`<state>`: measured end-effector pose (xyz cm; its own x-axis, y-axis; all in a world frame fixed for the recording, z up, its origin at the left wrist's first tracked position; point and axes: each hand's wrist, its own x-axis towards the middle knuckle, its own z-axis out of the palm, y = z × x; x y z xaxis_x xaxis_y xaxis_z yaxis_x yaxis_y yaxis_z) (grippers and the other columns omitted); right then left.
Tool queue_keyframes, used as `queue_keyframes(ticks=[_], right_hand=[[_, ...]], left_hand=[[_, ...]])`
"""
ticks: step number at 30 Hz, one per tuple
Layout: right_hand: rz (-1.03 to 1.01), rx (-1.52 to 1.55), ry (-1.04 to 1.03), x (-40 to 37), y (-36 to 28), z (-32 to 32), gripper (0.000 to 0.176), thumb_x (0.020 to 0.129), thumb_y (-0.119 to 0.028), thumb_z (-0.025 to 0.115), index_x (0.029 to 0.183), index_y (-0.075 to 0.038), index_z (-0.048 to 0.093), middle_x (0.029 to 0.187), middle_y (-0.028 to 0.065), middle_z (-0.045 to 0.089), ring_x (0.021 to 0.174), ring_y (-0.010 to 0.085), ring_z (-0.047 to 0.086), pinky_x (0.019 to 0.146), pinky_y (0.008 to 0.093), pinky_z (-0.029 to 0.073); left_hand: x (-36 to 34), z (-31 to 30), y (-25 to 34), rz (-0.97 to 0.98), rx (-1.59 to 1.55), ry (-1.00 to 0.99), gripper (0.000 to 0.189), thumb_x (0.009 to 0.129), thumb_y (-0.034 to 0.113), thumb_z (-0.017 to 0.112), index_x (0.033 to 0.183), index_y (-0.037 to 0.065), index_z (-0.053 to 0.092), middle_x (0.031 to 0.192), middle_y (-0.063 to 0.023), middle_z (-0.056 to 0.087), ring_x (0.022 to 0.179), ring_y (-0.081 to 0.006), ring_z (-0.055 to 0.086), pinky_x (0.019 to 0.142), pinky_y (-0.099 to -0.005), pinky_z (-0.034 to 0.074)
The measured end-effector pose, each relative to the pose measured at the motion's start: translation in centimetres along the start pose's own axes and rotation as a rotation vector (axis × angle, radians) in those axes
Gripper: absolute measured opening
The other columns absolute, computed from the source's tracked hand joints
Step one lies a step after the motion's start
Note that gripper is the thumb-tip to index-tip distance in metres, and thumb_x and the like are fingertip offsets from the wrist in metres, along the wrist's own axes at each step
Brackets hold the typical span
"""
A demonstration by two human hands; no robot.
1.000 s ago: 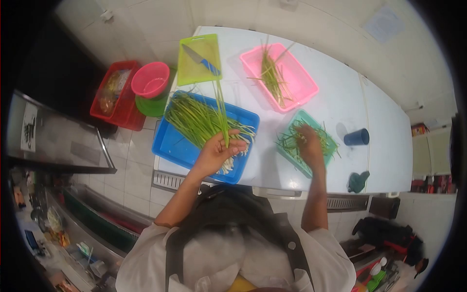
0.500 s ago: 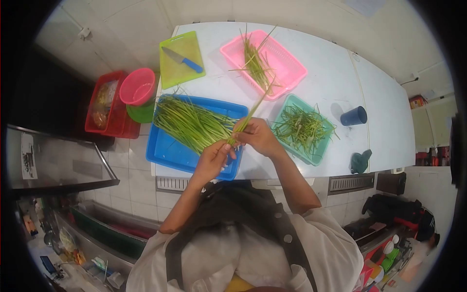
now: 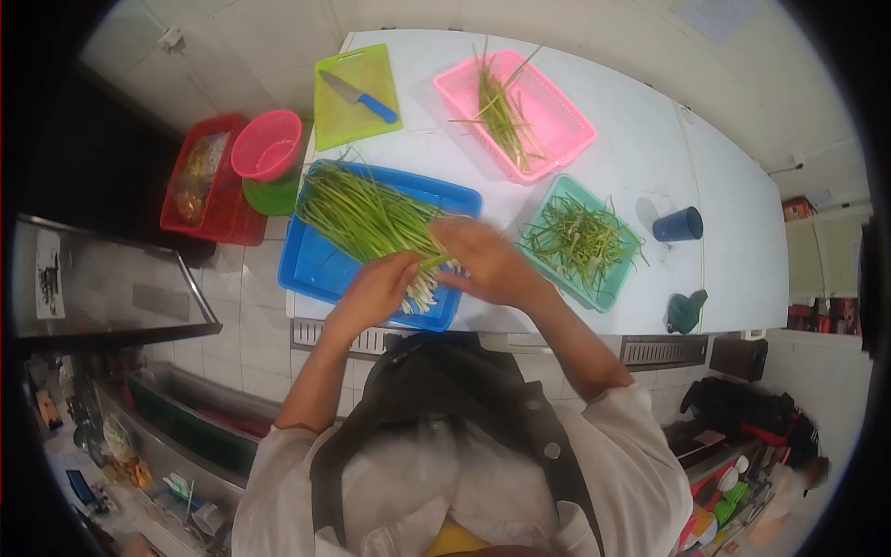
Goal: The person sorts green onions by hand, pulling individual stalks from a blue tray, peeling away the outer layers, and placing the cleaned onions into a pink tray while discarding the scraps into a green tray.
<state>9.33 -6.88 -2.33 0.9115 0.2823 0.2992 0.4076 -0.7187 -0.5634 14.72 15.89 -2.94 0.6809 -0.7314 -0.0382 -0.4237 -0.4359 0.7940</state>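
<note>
My left hand (image 3: pixel 375 290) is over the near side of a blue tray (image 3: pixel 316 272), its thumb and fingers closed on a spring onion stalk (image 3: pixel 431 263). Beside it, my right hand (image 3: pixel 487 265) is smeared by motion, fingers bent near the end of that stalk; I cannot tell whether it grips it. A large heap of green spring onions (image 3: pixel 362 209) lies slantwise in the tray, white root ends (image 3: pixel 422 293) toward me and partly hidden by the hands. To the right, a mint-green basket (image 3: pixel 605 299) holds loose green trimmings (image 3: pixel 580 239).
At the back, a pink basket (image 3: pixel 561 125) holds several stalks. A knife (image 3: pixel 364 97) lies on a green cutting board (image 3: pixel 357 130) at back left. A dark blue cup (image 3: pixel 677 225) and a dark green cloth (image 3: pixel 687 312) are on the right. A red crate (image 3: pixel 176 218) stands left of the table (image 3: pixel 640 102).
Both hands have come down over the heap, the left one shifting left. The long stalk that pointed up and away between them no longer shows upright. My right hand now blurs.
</note>
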Motion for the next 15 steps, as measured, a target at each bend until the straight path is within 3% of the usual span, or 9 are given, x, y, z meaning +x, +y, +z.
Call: queue_keyframes(ticks=[1,3,6,9,10,13,15], right_hand=[[-0.015,0.139,-0.329,-0.7,1.1,0.7,0.036,0.084,-0.013,0.065,0.119,-0.003,0.060,0.106,0.0227,0.066,0.097,0.0384,0.062,0.086,0.0455,0.048],[0.025,0.162,-0.592,-1.4,2.0,3.6,0.022,0.090,-0.016,0.059,0.107,-0.003,0.064,0.102,0.0203,0.067,0.097,0.0359,0.062,0.084,0.0450,0.048],[-0.080,0.397,-0.671,-2.1,-0.8,2.4,0.019,0.093,-0.018,0.057,0.100,-0.002,0.064,0.093,0.0160,0.067,0.089,0.0311,0.064,0.079,0.0415,0.049],[-0.038,0.906,-0.767,-1.5,-2.1,1.3,0.026,0.099,-0.026,0.053,0.095,-0.003,0.063,0.080,0.0075,0.061,0.079,0.0207,0.059,0.073,0.0345,0.048],[0.127,1.097,-0.856,-1.0,-3.0,-0.3,0.034,0.102,-0.034,0.052,0.092,-0.003,0.062,0.075,-0.0003,0.052,0.066,0.0112,0.047,0.060,0.0288,0.041],[0.249,1.503,-0.828,-1.6,-4.0,-0.7,0.041,0.100,-0.044,0.054,0.088,-0.005,0.060,0.070,-0.0034,0.044,0.055,0.0073,0.035,0.050,0.0247,0.030],[0.210,1.554,-0.723,-1.7,-4.4,-1.0,0.045,0.096,-0.049,0.058,0.086,-0.005,0.058,0.066,-0.0047,0.041,0.051,0.0059,0.031,0.046,0.0235,0.026]], left_hand=[[-0.3,-0.3,-0.1,0.069,0.080,-0.033,0.020,0.097,0.014,0.051,0.109,-0.001,0.059,0.085,-0.0190,0.064,0.083,-0.0365,0.062,0.071,-0.0427,0.047],[-0.4,-1.0,0.1,0.142,0.191,-0.171,0.019,0.096,0.014,0.051,0.105,0.000,0.058,0.086,-0.0220,0.063,0.085,-0.0422,0.060,0.073,-0.0475,0.047],[-1.1,-2.3,1.9,0.083,0.222,-0.492,0.020,0.098,0.020,0.049,0.097,0.002,0.059,0.084,-0.0220,0.063,0.083,-0.0429,0.060,0.072,-0.0488,0.046],[-1.7,-4.9,5.9,-0.016,0.024,-0.692,0.025,0.101,0.024,0.047,0.094,0.004,0.061,0.079,-0.0213,0.062,0.080,-0.0421,0.060,0.071,-0.0474,0.046],[-2.1,-5.1,6.0,0.070,-0.135,-0.623,0.032,0.102,0.028,0.046,0.088,0.003,0.061,0.073,-0.0188,0.061,0.071,-0.0376,0.061,0.065,-0.0422,0.046],[-2.3,-6.6,7.5,0.105,-0.332,-0.609,0.031,0.101,0.026,0.051,0.083,0.002,0.061,0.068,-0.0154,0.058,0.061,-0.0313,0.059,0.057,-0.0368,0.045],[-1.9,-6.0,8.1,0.211,-0.369,-0.492,0.031,0.100,0.024,0.053,0.080,0.002,0.060,0.067,-0.0126,0.058,0.056,-0.0268,0.057,0.054,-0.0338,0.044]])
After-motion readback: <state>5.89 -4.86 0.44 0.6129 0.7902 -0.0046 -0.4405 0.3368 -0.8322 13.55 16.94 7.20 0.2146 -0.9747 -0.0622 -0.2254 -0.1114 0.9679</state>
